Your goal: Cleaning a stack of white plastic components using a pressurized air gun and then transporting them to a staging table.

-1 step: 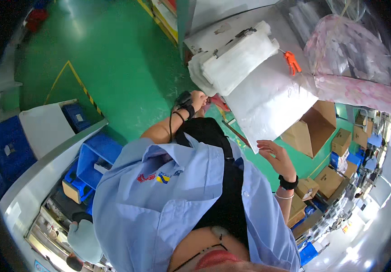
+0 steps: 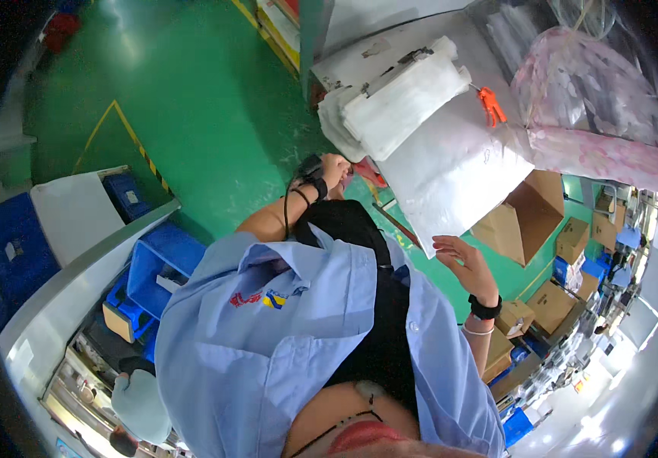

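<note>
My left hand [image 2: 334, 169] is at the near left side of the white-covered table [image 2: 451, 179], with its fingers curled in. A small red thing [image 2: 369, 172] sits right beside it at the table's edge; what the fingers hold, if anything, is hidden. At the table's near corner is my right hand [image 2: 462, 261], fingers stretched out and apart, the tips close to the corner. A stack of white sheets or bags [image 2: 405, 99] lies on the table, with black clips [image 2: 416, 55] along its far edge. An orange air blow gun [image 2: 490, 107] is to its right.
An open cardboard box [image 2: 523, 221] stands right of the table. Pink flowered plastic sheeting [image 2: 573, 80] hangs at the far right. Blue bins [image 2: 165, 267] are on the left beside a pale rail [image 2: 77, 267]. Another person [image 2: 139, 401] is at the lower left. More cartons [image 2: 554, 304] line the right.
</note>
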Available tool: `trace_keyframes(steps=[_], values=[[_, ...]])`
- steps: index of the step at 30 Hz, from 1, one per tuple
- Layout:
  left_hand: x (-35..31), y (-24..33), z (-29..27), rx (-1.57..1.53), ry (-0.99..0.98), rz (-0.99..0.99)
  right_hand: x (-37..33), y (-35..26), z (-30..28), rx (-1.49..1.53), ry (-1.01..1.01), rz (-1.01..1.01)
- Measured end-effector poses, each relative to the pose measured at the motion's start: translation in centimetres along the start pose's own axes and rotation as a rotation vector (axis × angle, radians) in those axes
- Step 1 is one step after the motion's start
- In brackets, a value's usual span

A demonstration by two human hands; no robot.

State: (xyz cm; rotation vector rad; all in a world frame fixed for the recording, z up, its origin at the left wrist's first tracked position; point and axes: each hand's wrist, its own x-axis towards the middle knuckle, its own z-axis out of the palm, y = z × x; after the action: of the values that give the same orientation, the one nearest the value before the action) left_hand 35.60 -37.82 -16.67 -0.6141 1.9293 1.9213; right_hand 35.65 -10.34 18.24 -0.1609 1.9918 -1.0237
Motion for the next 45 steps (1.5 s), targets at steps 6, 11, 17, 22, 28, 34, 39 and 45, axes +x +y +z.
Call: trace_keyframes(steps=[6, 11, 17, 22, 28, 34, 39, 45], values=[[-4.6, -2.6, -6.5, 0.013, -0.046, 0.160, -0.2, 0.7, -0.9, -0.032, 0.069, 0.030], [-6.7, -4.0, -15.8, 1.128, -0.051, -0.099, 3.4, 2.5, -3.9, -0.352, 0.182, 0.040], [-6.8, 9.6, -4.9, -0.085, -0.238, 0.020, 7.8, -1.2, -4.7, -0.342, 0.131, -0.065], [-5.4, 12.4, -1.2, -0.192, -0.278, -0.058, 8.0, -1.1, -3.9, -0.251, 0.080, -0.084], [-5.3, 11.4, -1.9, -0.433, -0.222, -0.007, 6.4, -1.2, -2.6, -0.269, 0.085, 0.045], [-7.9, 8.0, -9.3, 0.029, 0.115, 0.064, 6.3, 1.2, -4.4, -0.262, 0.146, 0.077], [-5.7, -3.3, -16.8, 0.370, 0.205, 0.173, 11.5, 5.3, -11.4, -0.374, 0.270, 0.029], [-0.3, -6.0, -13.6, 0.283, -0.268, 0.096, 26.9, 7.4, -18.8, -0.015, 0.450, -0.115]])
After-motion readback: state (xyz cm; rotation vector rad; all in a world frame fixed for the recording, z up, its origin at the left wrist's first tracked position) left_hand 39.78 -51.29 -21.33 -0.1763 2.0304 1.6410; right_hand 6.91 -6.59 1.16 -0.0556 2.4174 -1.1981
